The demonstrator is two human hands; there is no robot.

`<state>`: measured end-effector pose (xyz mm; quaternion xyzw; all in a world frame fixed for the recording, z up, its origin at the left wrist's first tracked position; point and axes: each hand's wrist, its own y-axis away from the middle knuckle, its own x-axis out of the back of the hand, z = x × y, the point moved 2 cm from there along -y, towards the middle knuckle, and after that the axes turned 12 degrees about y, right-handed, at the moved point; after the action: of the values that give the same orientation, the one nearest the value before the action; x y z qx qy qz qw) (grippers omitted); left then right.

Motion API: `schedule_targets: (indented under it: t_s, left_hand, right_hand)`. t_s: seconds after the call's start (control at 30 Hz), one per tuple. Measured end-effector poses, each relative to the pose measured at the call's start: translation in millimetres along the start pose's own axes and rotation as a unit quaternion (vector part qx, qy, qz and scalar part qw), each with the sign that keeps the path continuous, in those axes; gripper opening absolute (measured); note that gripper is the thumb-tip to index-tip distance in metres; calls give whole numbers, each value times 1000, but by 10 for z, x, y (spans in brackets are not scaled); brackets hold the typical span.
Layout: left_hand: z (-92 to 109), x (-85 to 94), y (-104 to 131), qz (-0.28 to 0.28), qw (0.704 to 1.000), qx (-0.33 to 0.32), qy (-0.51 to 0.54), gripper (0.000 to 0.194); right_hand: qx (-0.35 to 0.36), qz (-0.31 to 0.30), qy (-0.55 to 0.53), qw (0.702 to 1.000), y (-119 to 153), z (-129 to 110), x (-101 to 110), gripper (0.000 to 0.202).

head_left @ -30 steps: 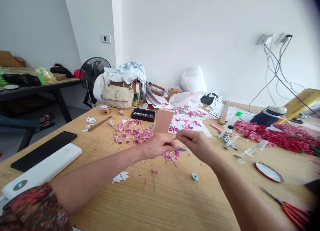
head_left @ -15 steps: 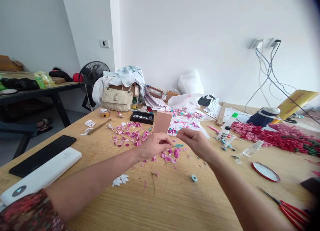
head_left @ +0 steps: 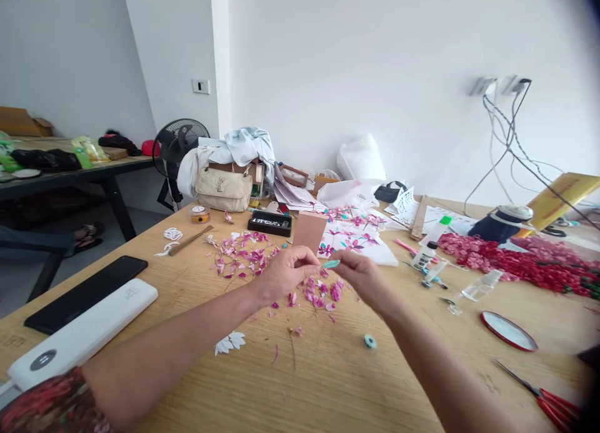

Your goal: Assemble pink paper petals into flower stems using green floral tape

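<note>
A small teal leaf-shaped piece [head_left: 331,264] is above the middle of the table, its near end at the pinched fingertips of my left hand [head_left: 289,273]. My right hand [head_left: 360,275] is closed, thumb against fingers, close to the leaf's right end. What it pinches is too small to make out. Below and left of the hands are scattered pink and magenta petals [head_left: 244,255], some on thin stems. A teal thread spool [head_left: 370,341] lies nearer me. Behind the hands stands a flat pinkish-brown card [head_left: 309,230], beside a white sheet bearing magenta flowers [head_left: 352,238].
White petals [head_left: 229,342], a power bank [head_left: 84,333] and a dark phone [head_left: 87,293] lie to the left. Red-handled scissors [head_left: 539,392], a round red-rimmed lid [head_left: 509,331], small bottles [head_left: 424,255] and bunched pink-red flowers [head_left: 510,255] are at right.
My right hand has come down from above the leaf to its right end, turning the fingers downward. The leaf has risen slightly. The whole view has shifted a little.
</note>
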<state>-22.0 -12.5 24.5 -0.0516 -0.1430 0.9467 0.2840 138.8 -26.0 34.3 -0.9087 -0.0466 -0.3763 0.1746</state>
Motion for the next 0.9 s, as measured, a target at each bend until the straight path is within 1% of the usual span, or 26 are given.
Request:
schedule_targets:
  t_s: [0.07, 0.17, 0.23, 0.37, 0.43, 0.57, 0.63, 0.7, 0.77, 0.83, 0.9]
  left_hand:
    - [-40, 64, -19, 52, 998, -17, -16, 12]
    - [-130, 137, -72, 98, 992, -35, -70, 10]
    - [-180, 156, -107, 104, 988, -43, -105, 10]
    - [-208, 140, -143, 96, 980, -70, -157, 14]
    - [-211, 117, -145, 102, 983, -57, -143, 14]
    - [-239, 52, -145, 138, 989, 12, -41, 15]
    - [-254, 25, -156, 150, 988, 23, 0, 16]
    - [-266, 21, -176, 153, 988, 19, 15, 16]
    - [-278, 41, -197, 156, 988, 15, 12, 16]
    - [-287, 69, -211, 160, 987, 13, -5, 16]
    - [-285, 87, -215, 162, 986, 2, -28, 14]
  right_hand:
    - [-28, -9, -53, 998, 62, 67, -182, 23]
    - [-48, -13, -77, 996, 172, 26, -367, 24]
    - [-54, -8, -81, 995, 206, -29, -391, 23]
    - [-70, -1, -106, 992, 212, -61, -342, 24]
    - [-84, -4, -126, 988, 216, -46, -342, 25]
    - [-127, -12, -148, 981, 223, 18, -412, 25]
    - [-140, -10, -140, 980, 222, 81, -425, 25]
    - [-149, -10, -83, 985, 234, 158, -376, 24]
    - [-143, 9, 36, 989, 273, 208, -250, 20]
    - [-133, 69, 175, 973, 336, 188, -74, 23]
    - [-122, 146, 260, 947, 389, 87, 70, 32]
